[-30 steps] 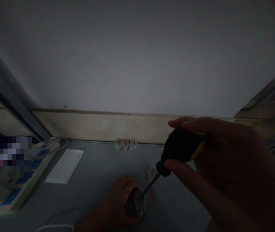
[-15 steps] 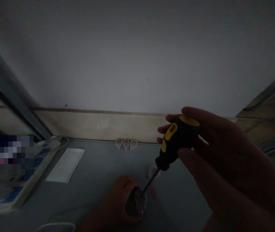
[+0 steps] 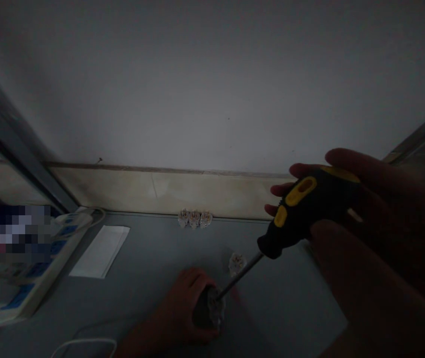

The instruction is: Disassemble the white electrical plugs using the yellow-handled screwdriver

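My right hand has its fingers around the black-and-yellow handle of a screwdriver. The metal shaft slants down to the left, and its tip meets the face of a clear plastic piece. That piece is in my left hand, whose fingers and thumb curl around its dark side low in the view. Just beyond the shaft, another clear piece with small metal parts lies on the grey tabletop. Dim light hides the details of the held piece.
Several similar clear pieces stand in a row against the tiled wall base. On the left are a power strip, a folded white paper and a white cable. A metal frame post rises behind them.
The screwdriver handle and my right hand have swung right and slightly up, so the shaft leans lower. The tip stays at the clear piece, and my left hand has hardly shifted.
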`<state>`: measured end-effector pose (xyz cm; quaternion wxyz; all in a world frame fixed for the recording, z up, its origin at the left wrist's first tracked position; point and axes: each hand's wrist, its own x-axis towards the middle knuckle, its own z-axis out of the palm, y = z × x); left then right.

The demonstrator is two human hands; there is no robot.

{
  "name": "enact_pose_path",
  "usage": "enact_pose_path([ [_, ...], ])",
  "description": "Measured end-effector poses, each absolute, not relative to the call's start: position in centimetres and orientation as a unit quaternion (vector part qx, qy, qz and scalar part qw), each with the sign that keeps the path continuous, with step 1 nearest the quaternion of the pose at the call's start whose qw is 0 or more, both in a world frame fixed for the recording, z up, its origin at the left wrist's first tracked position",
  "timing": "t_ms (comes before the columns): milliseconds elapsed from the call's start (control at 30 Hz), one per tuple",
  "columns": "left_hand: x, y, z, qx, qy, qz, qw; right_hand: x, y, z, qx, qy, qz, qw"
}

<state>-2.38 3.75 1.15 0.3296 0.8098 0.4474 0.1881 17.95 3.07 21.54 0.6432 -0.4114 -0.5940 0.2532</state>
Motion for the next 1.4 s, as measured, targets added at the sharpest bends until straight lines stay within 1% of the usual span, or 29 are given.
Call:
enact_pose_path([
  [133, -2.4, 3.7, 1.3, 0.814, 0.439, 0.186, 0.332, 17.7, 3.3, 21.6, -0.395, -0.601, 0.227, 0.657],
  [300, -2.4, 3.6, 1.4, 0.809, 0.439, 0.209, 0.33, 17.2, 3.7, 21.5, -0.373, -0.624, 0.23, 0.647],
  [600, -2.5, 3.6, 1.2, 0.817, 0.417, 0.236, 0.321, 17.1, 3.3, 21.6, -0.386, -0.601, 0.195, 0.672],
  [1000, -2.4, 3.4, 1.6, 0.817, 0.413, 0.245, 0.318, 16.7, 3.7, 21.8, -0.371, -0.624, 0.22, 0.651],
  [1200, -2.3, 3.4, 1.7, 0.82, 0.413, 0.234, 0.32, 16.4, 3.5, 21.9, -0.387, -0.596, 0.219, 0.669],
  [1400, -2.3, 3.5, 1.9, 0.818, 0.417, 0.228, 0.324, 16.3, 3.6, 21.9, -0.381, -0.6, 0.232, 0.664],
])
